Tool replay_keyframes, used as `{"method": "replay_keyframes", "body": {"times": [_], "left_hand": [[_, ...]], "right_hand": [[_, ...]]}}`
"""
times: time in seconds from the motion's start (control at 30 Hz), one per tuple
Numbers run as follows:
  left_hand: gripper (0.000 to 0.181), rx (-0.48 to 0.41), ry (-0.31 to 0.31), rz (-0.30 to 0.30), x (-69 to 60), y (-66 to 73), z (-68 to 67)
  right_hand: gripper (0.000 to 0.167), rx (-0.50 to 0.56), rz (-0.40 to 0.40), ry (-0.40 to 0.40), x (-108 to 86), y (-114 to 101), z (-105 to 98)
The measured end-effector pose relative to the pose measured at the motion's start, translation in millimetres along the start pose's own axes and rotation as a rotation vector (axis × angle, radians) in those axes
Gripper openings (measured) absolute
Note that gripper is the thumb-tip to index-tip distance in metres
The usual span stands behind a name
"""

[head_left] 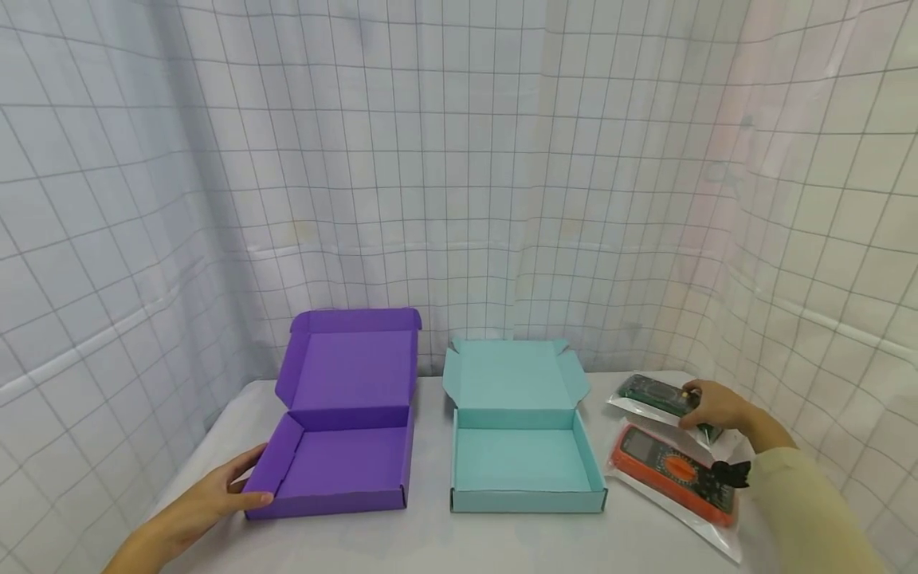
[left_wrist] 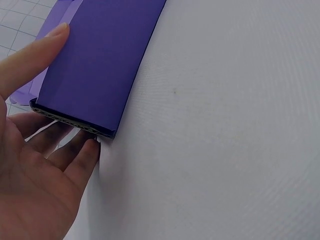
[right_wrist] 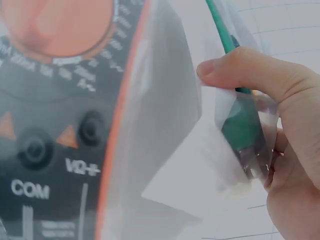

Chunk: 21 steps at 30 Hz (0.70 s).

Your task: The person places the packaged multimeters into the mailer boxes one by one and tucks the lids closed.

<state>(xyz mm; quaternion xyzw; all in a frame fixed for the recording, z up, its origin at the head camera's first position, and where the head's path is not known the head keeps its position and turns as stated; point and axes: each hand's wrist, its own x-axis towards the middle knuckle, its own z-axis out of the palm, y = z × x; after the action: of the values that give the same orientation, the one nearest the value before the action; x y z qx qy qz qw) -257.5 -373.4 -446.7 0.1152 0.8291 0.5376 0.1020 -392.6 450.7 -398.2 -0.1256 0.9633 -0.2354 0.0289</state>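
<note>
Head view: left hand (head_left: pixel 208 501) grips purple box (head_left: pixel 337 502), right hand (head_left: pixel 720 405) pinches circuit board (head_left: pixel 654 392); multimeter (head_left: pixel 674 471) untouched, we judge work barely begun.

Both hands (head_left: pixel 208 496) (head_left: pixel 719 405) well apart, fingers (left_wrist: pixel 82 162) bent, right one farther forward.

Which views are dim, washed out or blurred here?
Head: fairly even light, nothing badly blurred; left wrist: dimmer, the tabletop greyed, purple box edges fairly crisp; right wrist: bright, hazy, the close orange multimeter soft, though its COM label is readable.
</note>
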Motion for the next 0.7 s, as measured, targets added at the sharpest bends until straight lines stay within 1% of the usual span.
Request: {"method": "replay_keyframes", "body": {"times": [0.07,0.13,0.33,0.5,0.7], "left_hand": [[0.091,0.003,0.003,-0.001,-1.3,0.4,-0.2],[0.092,0.01,0.006,-0.018,-2.0,1.1,-0.1],[0.093,0.013,0.009,-0.015,-0.9,1.4,1.0],[0.092,0.014,0.01,-0.018,-2.3,0.0,0.7],[0.092,0.01,0.013,-0.014,-1.1,0.0,1.3]], "right_hand": [[0.087,0.006,0.001,-0.001,0.6,-1.0,-2.5],[0.088,0.01,0.004,0.0,0.0,-2.2,-4.6],[0.089,0.039,-0.014,0.018,-2.5,-12.1,-13.1],[0.089,0.053,-0.028,0.032,2.0,-16.6,-15.0],[0.09,0.078,-0.034,0.046,2.6,-25.7,-16.0]]}}
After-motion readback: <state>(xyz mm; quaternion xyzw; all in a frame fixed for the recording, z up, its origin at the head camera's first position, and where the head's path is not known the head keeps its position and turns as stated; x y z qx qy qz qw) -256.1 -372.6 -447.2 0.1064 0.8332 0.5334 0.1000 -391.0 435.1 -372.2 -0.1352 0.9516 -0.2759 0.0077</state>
